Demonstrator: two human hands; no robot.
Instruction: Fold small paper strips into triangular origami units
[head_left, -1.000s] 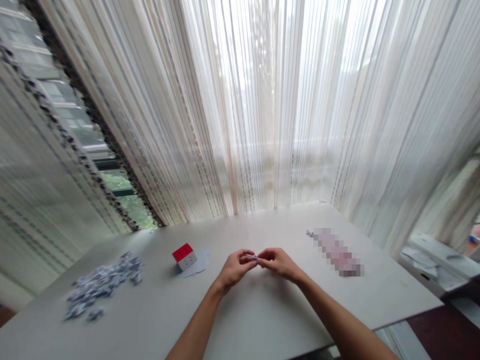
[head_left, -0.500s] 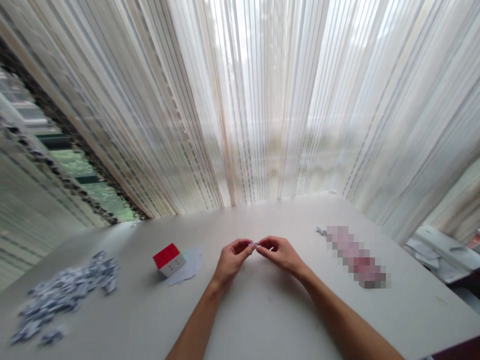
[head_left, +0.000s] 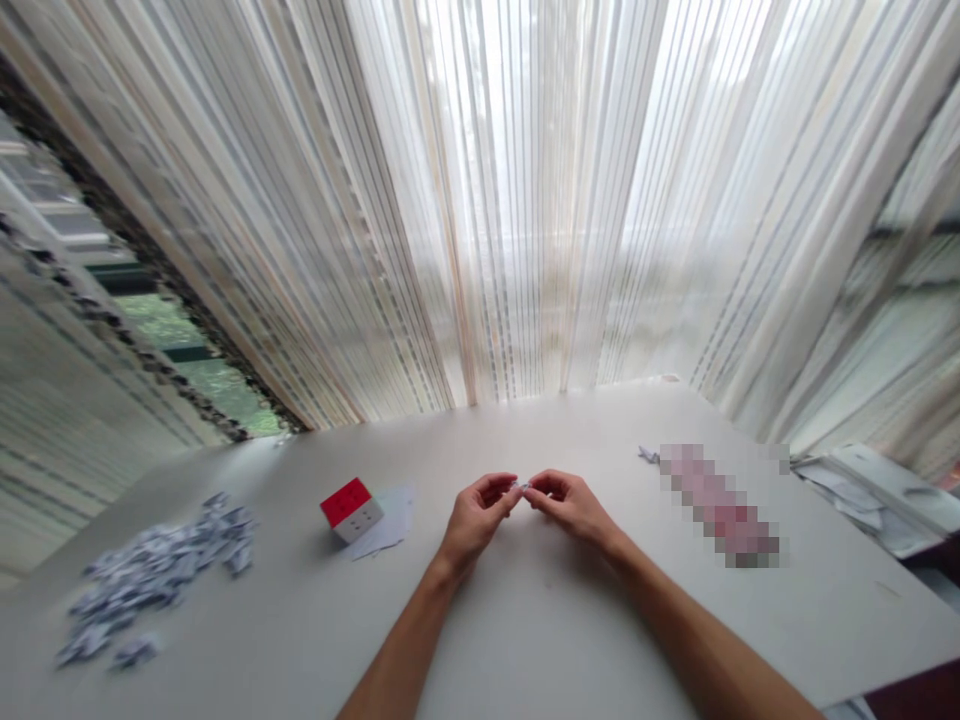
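Observation:
Over the middle of the white table [head_left: 540, 640], the fingertips of my two hands meet at a small piece of paper [head_left: 524, 486]. My left hand [head_left: 476, 518] pinches it from the left with thumb and forefinger. On the other side, the thumb and fingers of my right hand [head_left: 570, 505] are closed on it too. Most of the paper is hidden by the fingers, so its exact shape cannot be made out. Left of my hands, a cube puzzle [head_left: 352, 510] with a red top and white side rests at the edge of some flat paper sheets [head_left: 397, 520].
A heap of small folded paper pieces [head_left: 161, 570] spreads over the table's left side. At right lies a pinkish, pixelated long object [head_left: 716, 505], a small paper twist [head_left: 649, 455] at its far end. Sheer striped curtains [head_left: 525, 250] hang behind; a paper tray [head_left: 885, 500] stands far right.
The view has turned slightly, moving the heap, cube and hands a little to the right in the picture. Both hands keep their pinch on the small paper.

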